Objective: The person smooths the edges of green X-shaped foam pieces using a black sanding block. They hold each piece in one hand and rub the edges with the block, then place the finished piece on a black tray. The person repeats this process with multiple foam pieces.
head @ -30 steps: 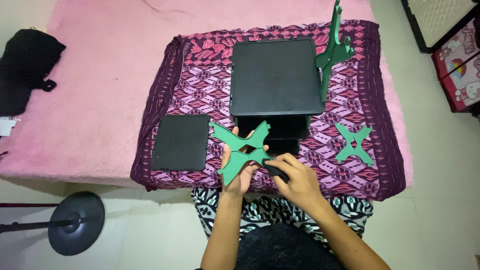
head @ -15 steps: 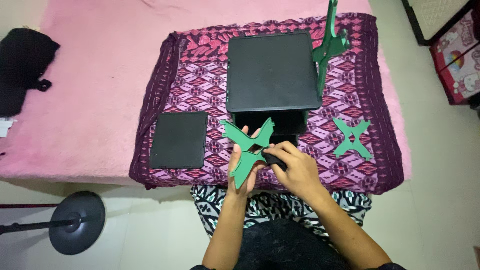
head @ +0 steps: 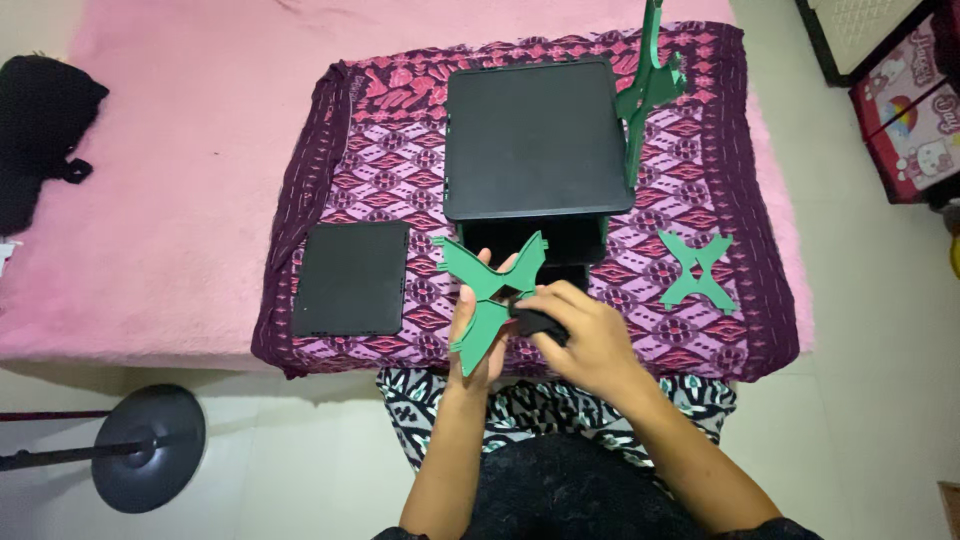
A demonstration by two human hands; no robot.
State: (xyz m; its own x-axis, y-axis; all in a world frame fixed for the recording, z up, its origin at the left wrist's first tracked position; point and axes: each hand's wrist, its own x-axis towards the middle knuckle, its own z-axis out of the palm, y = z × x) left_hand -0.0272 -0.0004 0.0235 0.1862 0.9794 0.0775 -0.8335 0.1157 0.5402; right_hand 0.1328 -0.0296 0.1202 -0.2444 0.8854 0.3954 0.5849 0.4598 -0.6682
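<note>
My left hand grips a green X-shaped flat piece from below, holding it up over the near edge of the patterned purple cloth. My right hand is closed around a small black part pressed against the middle of that green piece. A second green X-shaped piece lies flat on the cloth to the right. A large black square panel sits at the centre of the cloth with black parts under its near edge. A tall green upright piece stands at its right side.
A smaller black panel lies flat on the cloth's left part. The cloth covers a pink bed. A black bag rests at the far left. A round black stand base is on the floor, lower left. Colourful boxes stand at the right.
The view shifted slightly. Both hands moved a little nearer to me with the green piece, and my right hand pressed closer onto its middle.
</note>
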